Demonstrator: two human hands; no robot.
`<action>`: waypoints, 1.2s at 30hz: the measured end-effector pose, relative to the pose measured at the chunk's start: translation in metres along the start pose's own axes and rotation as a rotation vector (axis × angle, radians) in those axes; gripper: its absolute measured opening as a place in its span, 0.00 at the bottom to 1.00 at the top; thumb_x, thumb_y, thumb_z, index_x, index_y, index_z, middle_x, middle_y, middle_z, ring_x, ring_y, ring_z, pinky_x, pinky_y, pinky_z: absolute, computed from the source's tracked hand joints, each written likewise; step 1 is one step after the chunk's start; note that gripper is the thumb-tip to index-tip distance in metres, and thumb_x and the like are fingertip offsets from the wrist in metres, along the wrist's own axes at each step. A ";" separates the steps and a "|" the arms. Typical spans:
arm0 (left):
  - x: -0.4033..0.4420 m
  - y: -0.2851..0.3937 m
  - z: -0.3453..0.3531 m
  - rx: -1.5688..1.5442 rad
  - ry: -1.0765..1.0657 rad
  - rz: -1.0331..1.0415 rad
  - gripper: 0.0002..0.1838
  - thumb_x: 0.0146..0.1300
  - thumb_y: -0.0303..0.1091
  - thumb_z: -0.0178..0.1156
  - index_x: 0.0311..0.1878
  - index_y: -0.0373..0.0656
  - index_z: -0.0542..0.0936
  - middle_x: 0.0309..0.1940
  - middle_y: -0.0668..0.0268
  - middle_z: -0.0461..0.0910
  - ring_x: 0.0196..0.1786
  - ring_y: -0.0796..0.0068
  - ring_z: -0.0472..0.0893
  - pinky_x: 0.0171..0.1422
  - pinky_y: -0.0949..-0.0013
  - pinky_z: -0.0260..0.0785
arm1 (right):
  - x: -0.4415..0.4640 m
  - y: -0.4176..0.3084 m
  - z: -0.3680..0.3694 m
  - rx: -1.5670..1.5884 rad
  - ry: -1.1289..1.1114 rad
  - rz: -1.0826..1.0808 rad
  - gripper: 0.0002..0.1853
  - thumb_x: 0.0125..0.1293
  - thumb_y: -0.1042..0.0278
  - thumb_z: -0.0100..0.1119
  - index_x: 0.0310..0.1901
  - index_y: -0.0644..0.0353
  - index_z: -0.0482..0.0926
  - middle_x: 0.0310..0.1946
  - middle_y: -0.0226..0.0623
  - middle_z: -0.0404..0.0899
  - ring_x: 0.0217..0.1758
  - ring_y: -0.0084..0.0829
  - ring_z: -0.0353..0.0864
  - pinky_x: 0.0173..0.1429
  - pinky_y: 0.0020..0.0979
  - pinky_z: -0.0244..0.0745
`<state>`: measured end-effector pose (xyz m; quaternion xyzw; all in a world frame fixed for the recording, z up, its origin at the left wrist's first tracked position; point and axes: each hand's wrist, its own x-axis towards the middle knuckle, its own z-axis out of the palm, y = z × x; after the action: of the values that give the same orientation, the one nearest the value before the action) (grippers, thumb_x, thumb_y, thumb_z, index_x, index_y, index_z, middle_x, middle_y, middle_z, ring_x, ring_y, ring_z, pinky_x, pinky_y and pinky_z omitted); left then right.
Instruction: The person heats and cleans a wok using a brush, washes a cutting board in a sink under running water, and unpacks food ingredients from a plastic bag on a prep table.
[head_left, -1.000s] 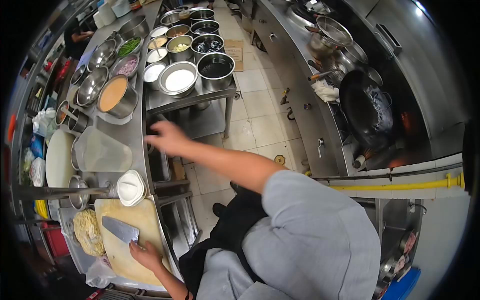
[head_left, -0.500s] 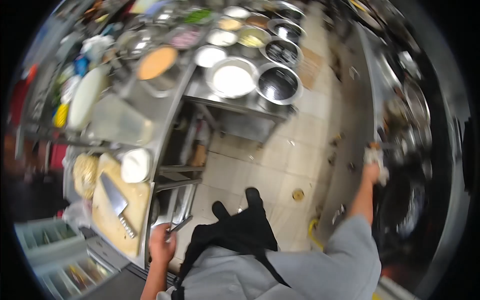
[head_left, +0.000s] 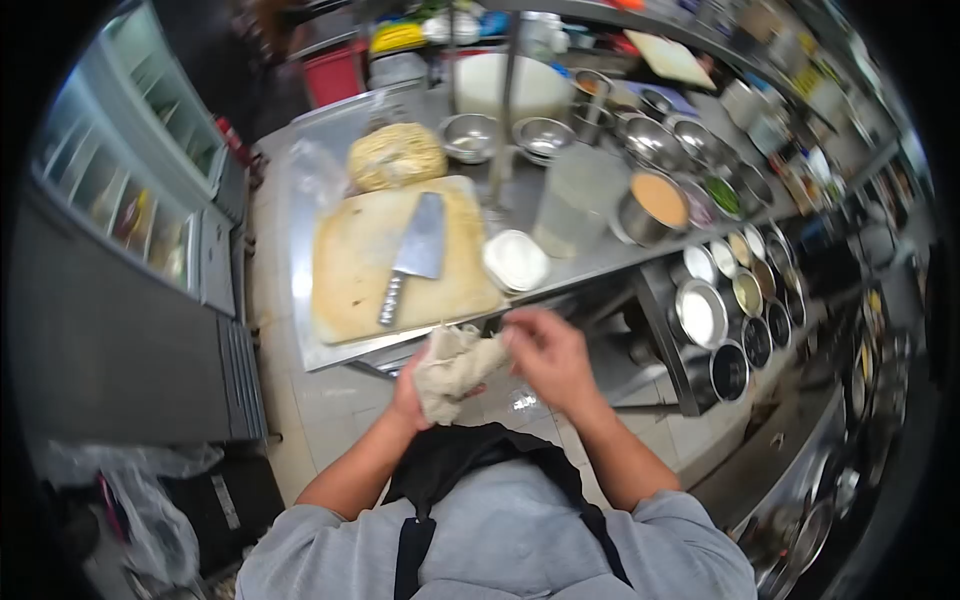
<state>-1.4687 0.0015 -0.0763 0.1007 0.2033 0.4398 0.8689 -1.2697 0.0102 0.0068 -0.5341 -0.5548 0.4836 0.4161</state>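
Note:
A crumpled beige cloth [head_left: 455,370] is bunched in front of my apron. My left hand [head_left: 406,392] is closed around its left side. From the right, my right hand [head_left: 552,362] has its fingers curled and pinched at the cloth's right end. Whether anything lies inside the folds is hidden. Just beyond the hands, a cleaver [head_left: 420,245] with a metal handle rests on a worn cutting board [head_left: 345,255]. A white lidded tub [head_left: 516,262] stands beside the board, and a bag of yellow noodles [head_left: 397,156] lies behind it.
Metal bowls [head_left: 470,137], a clear plastic container [head_left: 580,205] and a pot of orange sauce [head_left: 655,205] stand along the steel counter [head_left: 300,290]. Several ingredient pots [head_left: 702,312] fill a lower stand at right. A glass-front fridge [head_left: 120,200] is at left; cookware lines the lower right.
My view has turned left, from the aisle to the cutting board. The right hand has brought the cloth over to the left hand. The thin dark tool earlier in my left hand no longer shows.

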 end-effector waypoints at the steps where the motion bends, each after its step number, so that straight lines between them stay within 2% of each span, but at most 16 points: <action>1: -0.013 0.024 -0.009 0.040 -0.036 0.065 0.30 0.71 0.54 0.37 0.64 0.40 0.67 0.60 0.55 0.72 0.58 0.55 0.76 0.60 0.52 0.70 | 0.029 -0.007 0.008 -0.036 0.047 0.084 0.14 0.62 0.61 0.61 0.40 0.66 0.79 0.28 0.40 0.82 0.30 0.31 0.81 0.37 0.32 0.76; 3: -0.031 0.063 -0.052 -0.097 -0.122 0.223 0.31 0.71 0.54 0.38 0.66 0.40 0.65 0.63 0.56 0.70 0.61 0.54 0.73 0.62 0.51 0.69 | 0.091 0.010 0.055 -0.401 -0.012 0.025 0.19 0.64 0.54 0.56 0.35 0.67 0.79 0.33 0.47 0.83 0.34 0.44 0.83 0.42 0.40 0.76; 5: -0.056 0.087 -0.073 -0.256 0.189 0.530 0.31 0.70 0.55 0.39 0.66 0.42 0.65 0.64 0.56 0.69 0.63 0.54 0.72 0.62 0.51 0.68 | 0.135 0.033 0.119 -0.794 -0.172 0.013 0.25 0.62 0.47 0.53 0.34 0.67 0.80 0.35 0.51 0.82 0.40 0.51 0.82 0.46 0.43 0.76; 8: -0.078 0.130 -0.096 -0.244 0.238 0.625 0.30 0.71 0.54 0.38 0.67 0.43 0.63 0.66 0.55 0.66 0.68 0.52 0.65 0.70 0.45 0.59 | 0.163 0.043 0.178 -0.931 -0.259 0.132 0.25 0.60 0.47 0.53 0.35 0.68 0.80 0.38 0.54 0.82 0.46 0.50 0.81 0.52 0.43 0.75; 11: -0.083 0.149 -0.105 -0.285 0.211 0.684 0.30 0.71 0.54 0.38 0.68 0.44 0.63 0.67 0.56 0.65 0.68 0.53 0.65 0.70 0.46 0.59 | 0.178 0.076 0.198 -0.922 -0.257 0.230 0.22 0.57 0.54 0.54 0.40 0.69 0.79 0.41 0.59 0.80 0.50 0.52 0.79 0.56 0.42 0.73; 13: -0.076 0.158 -0.113 -0.259 0.194 0.631 0.30 0.71 0.54 0.38 0.68 0.44 0.63 0.66 0.56 0.65 0.68 0.53 0.65 0.69 0.47 0.59 | 0.186 0.114 0.189 -0.678 -0.037 0.307 0.22 0.56 0.60 0.53 0.46 0.70 0.76 0.43 0.62 0.79 0.50 0.54 0.79 0.56 0.44 0.72; 16: -0.038 0.162 -0.112 -0.170 0.132 0.552 0.32 0.69 0.58 0.40 0.67 0.44 0.64 0.66 0.57 0.66 0.67 0.55 0.67 0.68 0.50 0.61 | 0.165 0.092 0.158 -0.577 -0.016 0.278 0.23 0.54 0.61 0.53 0.47 0.72 0.73 0.41 0.64 0.78 0.48 0.57 0.78 0.55 0.46 0.72; 19: 0.013 0.156 -0.104 -0.213 0.091 0.422 0.33 0.69 0.60 0.40 0.64 0.44 0.67 0.63 0.58 0.69 0.64 0.57 0.70 0.66 0.53 0.64 | 0.131 0.010 0.160 -0.587 -0.087 0.134 0.20 0.55 0.62 0.53 0.44 0.72 0.71 0.38 0.63 0.78 0.44 0.58 0.78 0.51 0.48 0.72; 21: 0.053 0.152 -0.105 -0.237 0.122 0.371 0.30 0.69 0.58 0.41 0.62 0.44 0.70 0.60 0.59 0.73 0.61 0.57 0.72 0.65 0.54 0.64 | 0.123 -0.016 0.165 -0.846 -0.253 0.073 0.17 0.57 0.63 0.52 0.42 0.69 0.68 0.34 0.61 0.78 0.42 0.59 0.78 0.48 0.51 0.71; 25: 0.088 0.172 -0.106 -0.368 0.091 0.366 0.26 0.70 0.54 0.42 0.57 0.44 0.75 0.53 0.60 0.78 0.56 0.57 0.75 0.64 0.56 0.65 | 0.101 -0.012 0.167 -0.975 -0.329 0.046 0.15 0.58 0.64 0.51 0.42 0.66 0.67 0.32 0.59 0.78 0.40 0.58 0.78 0.46 0.51 0.71; 26: 0.091 0.181 -0.109 -0.382 0.105 0.387 0.28 0.71 0.52 0.38 0.63 0.40 0.69 0.60 0.54 0.72 0.62 0.51 0.71 0.69 0.51 0.61 | 0.092 -0.009 0.157 -0.954 -0.332 0.070 0.15 0.57 0.65 0.51 0.42 0.65 0.67 0.32 0.59 0.78 0.40 0.58 0.78 0.46 0.52 0.71; 28: 0.086 0.195 -0.111 -0.377 0.063 0.414 0.28 0.71 0.53 0.39 0.62 0.41 0.70 0.59 0.56 0.73 0.61 0.52 0.72 0.68 0.52 0.62 | 0.068 -0.004 0.140 -0.922 -0.329 0.106 0.14 0.57 0.65 0.51 0.42 0.64 0.67 0.32 0.60 0.78 0.40 0.59 0.77 0.47 0.52 0.71; 31: 0.083 0.216 -0.107 -0.395 -0.057 0.512 0.30 0.70 0.54 0.40 0.64 0.42 0.69 0.60 0.56 0.73 0.61 0.51 0.72 0.69 0.53 0.61 | 0.053 -0.013 0.109 -0.974 -0.380 0.030 0.12 0.57 0.69 0.54 0.41 0.63 0.70 0.30 0.52 0.80 0.36 0.48 0.82 0.42 0.45 0.75; 33: 0.080 0.224 -0.114 -0.417 -0.172 0.481 0.30 0.70 0.55 0.41 0.64 0.42 0.69 0.61 0.56 0.72 0.63 0.52 0.71 0.70 0.52 0.60 | 0.054 -0.033 0.093 -0.195 -0.526 0.428 0.13 0.59 0.69 0.55 0.43 0.66 0.74 0.26 0.40 0.79 0.29 0.34 0.83 0.35 0.35 0.77; 34: 0.081 0.222 -0.117 -0.401 -0.231 0.459 0.31 0.70 0.55 0.41 0.66 0.42 0.67 0.63 0.56 0.69 0.65 0.52 0.69 0.71 0.51 0.58 | 0.062 -0.034 0.093 0.076 -0.479 0.351 0.10 0.60 0.69 0.59 0.40 0.66 0.77 0.25 0.31 0.77 0.26 0.24 0.80 0.32 0.25 0.76; 36: 0.077 0.209 -0.102 -0.370 -0.256 0.373 0.31 0.70 0.56 0.41 0.67 0.43 0.66 0.66 0.57 0.67 0.67 0.53 0.66 0.73 0.51 0.54 | 0.092 -0.048 0.104 0.186 -0.376 0.315 0.14 0.69 0.61 0.52 0.42 0.65 0.75 0.20 0.33 0.73 0.20 0.24 0.76 0.27 0.25 0.73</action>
<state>-1.6242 0.1875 -0.1144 0.0310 -0.0134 0.6053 0.7953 -1.3881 0.0936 0.0294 -0.4741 -0.4854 0.6821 0.2726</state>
